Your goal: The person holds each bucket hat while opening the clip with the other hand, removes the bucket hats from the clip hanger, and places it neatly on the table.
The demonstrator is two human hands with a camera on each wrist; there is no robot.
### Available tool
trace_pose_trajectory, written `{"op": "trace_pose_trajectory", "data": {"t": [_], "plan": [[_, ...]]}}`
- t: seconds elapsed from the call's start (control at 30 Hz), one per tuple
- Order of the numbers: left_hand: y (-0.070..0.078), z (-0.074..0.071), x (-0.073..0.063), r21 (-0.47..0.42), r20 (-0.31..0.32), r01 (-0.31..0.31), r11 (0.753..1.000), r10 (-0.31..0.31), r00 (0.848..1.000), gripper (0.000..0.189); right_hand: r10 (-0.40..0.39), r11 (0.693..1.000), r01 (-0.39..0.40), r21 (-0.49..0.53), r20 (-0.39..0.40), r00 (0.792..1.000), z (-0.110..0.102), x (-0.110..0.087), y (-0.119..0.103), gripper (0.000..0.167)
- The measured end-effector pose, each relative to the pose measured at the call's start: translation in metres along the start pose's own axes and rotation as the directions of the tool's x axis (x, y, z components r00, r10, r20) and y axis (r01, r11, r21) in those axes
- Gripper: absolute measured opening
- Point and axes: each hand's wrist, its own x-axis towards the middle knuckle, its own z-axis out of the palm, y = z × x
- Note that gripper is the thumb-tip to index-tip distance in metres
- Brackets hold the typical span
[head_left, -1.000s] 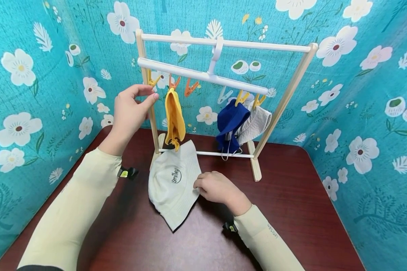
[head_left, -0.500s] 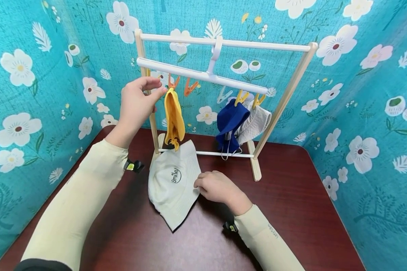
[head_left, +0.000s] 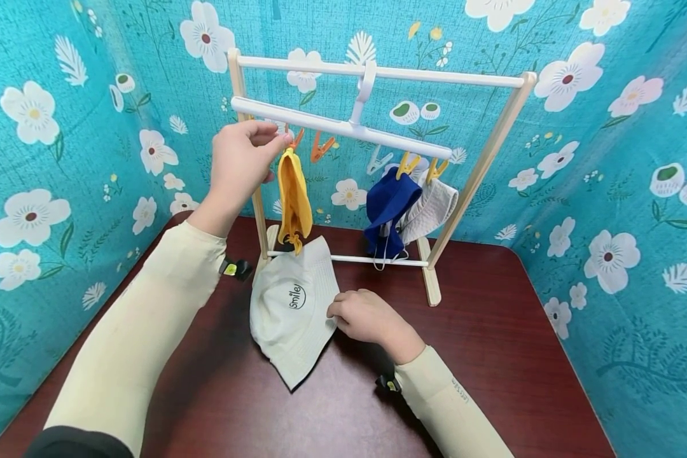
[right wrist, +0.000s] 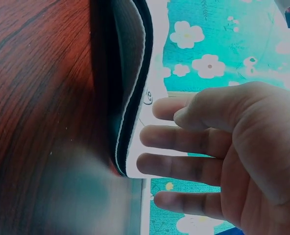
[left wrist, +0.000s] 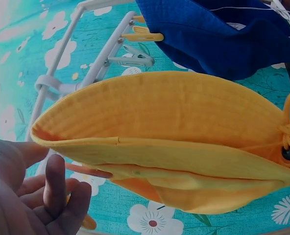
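Observation:
A yellow bucket hat (head_left: pixel 295 197) hangs folded from an orange clip (head_left: pixel 299 136) on the white hanger. My left hand (head_left: pixel 242 156) is raised at that clip, its thumb close to the hat's top. In the left wrist view, my thumb and loosely bent fingers stand apart around the clip's end, beside the hat's brim; no firm pinch shows. A cream bucket hat (head_left: pixel 280 312) marked "smile" lies on the table. My right hand (head_left: pixel 372 321) is at its right brim; the right wrist view shows nearly straight fingers by the brim (right wrist: pixel 139 164).
The white hanger (head_left: pixel 298 117) hangs from a wooden rack (head_left: pixel 495 149). A navy hat (head_left: pixel 392 197) and a light grey hat (head_left: pixel 435 210) hang at its right from yellow clips. Another orange clip (head_left: pixel 322 147) and a pale blue clip (head_left: pixel 379 160) hang between. Floral cloth surrounds the dark red table (head_left: pixel 481 356).
My left hand has moved right, from beside the leftmost yellow clip to the orange clip above the yellow hat. My right hand and the hats have stayed in place.

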Motion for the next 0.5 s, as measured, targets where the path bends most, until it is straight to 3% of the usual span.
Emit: {"op": "trace_pose_trajectory", "data": {"t": [0.17, 0.5], "plan": [[0.006, 0.003, 0.003, 0.073, 0.008, 0.047, 0.996, -0.048, 0.999, 0.057, -0.003, 1.0, 0.003, 0.004, 0.007, 1.0, 0.0, -0.001, 0.0, 0.018], [0.016, 0.012, 0.011, 0.119, 0.01, 0.095, 0.988, -0.097, 0.995, 0.054, 0.007, 1.0, -0.007, 0.024, 0.033, 0.999, -0.003, -0.001, -0.001, 0.019]]}}
